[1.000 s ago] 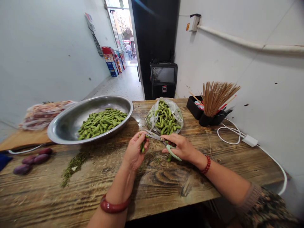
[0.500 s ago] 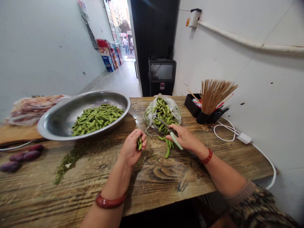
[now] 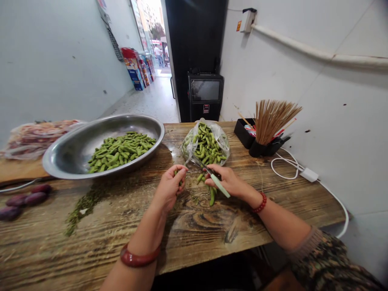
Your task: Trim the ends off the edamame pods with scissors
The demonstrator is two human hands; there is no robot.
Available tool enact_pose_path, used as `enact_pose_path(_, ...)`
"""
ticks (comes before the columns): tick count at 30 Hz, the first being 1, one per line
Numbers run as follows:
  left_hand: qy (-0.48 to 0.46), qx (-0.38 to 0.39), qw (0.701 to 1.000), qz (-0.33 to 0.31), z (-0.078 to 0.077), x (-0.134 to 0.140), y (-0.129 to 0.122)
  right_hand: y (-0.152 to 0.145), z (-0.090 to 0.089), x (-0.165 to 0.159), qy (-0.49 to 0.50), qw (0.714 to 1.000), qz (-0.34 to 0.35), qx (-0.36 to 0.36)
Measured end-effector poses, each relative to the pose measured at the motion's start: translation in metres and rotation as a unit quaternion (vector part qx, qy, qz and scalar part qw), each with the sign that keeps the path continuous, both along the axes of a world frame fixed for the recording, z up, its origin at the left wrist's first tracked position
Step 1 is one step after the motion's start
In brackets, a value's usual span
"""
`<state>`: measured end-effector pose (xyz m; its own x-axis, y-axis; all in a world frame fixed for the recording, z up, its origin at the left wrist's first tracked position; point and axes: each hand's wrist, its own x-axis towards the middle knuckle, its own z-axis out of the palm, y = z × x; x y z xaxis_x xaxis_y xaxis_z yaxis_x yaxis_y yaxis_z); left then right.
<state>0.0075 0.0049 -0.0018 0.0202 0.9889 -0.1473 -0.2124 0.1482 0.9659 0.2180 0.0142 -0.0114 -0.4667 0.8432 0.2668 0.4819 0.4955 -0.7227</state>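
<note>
My left hand [image 3: 171, 184] is closed around edamame pods, mostly hidden by the fingers. In my right hand [image 3: 226, 180] is a pair of scissors [image 3: 220, 186] with pale green handles, its blades pointing up and left towards the mouth of the bag. Just beyond the hands, a clear plastic bag [image 3: 223, 139] stands open, full of edamame pods [image 3: 206, 141]. A few loose pods [image 3: 212, 196] lie on the table below the scissors. To the left, a wide steel basin [image 3: 72, 133] holds a heap of edamame pods [image 3: 123, 151].
Plant trimmings [image 3: 83, 208] lie on the wooden table [image 3: 197, 242] in front of the basin. Purple oval produce [image 3: 36, 198] and bagged meat [image 3: 42, 137] are at far left. Wooden skewers [image 3: 273, 121] stand in a black holder [image 3: 245, 135] at right, near a white cable [image 3: 330, 192].
My right hand has moved slightly left and down with the scissors, bringing them closer to my left hand. My left fingers now cover more of the pods. The view has shifted a little.
</note>
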Motion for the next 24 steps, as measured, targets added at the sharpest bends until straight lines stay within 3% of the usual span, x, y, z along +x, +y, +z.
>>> enact_pose_path(4,0.16,0.118,0.98,-0.001,-0.005,0.006,-0.002,0.008,0.006,0.008,0.115,0.99,-0.082,-0.025)
enact_pose_path(8,0.333,0.217,0.914,-0.08,-0.016,0.012,-0.005,0.015,0.008,0.014,0.16,0.979,-0.122,-0.01)
enact_pose_path(13,0.565,0.192,0.798,-0.085,-0.02,0.019,-0.003,0.012,0.005,0.008,0.157,0.982,-0.106,-0.009)
enact_pose_path(15,0.605,0.175,0.77,-0.096,-0.018,0.024,-0.001,0.01,0.002,0.005,0.155,0.983,-0.096,-0.007)
enact_pose_path(19,0.588,0.157,0.789,-0.09,-0.017,0.031,0.001,0.01,-0.001,0.004,0.149,0.984,-0.092,0.001)
enact_pose_path(21,0.545,0.159,0.82,-0.071,-0.018,0.029,0.001,0.01,-0.001,0.004,0.145,0.984,-0.098,0.003)
enact_pose_path(24,0.415,0.176,0.892,-0.038,-0.019,0.022,0.002,0.008,0.002,0.003,0.147,0.985,-0.096,-0.002)
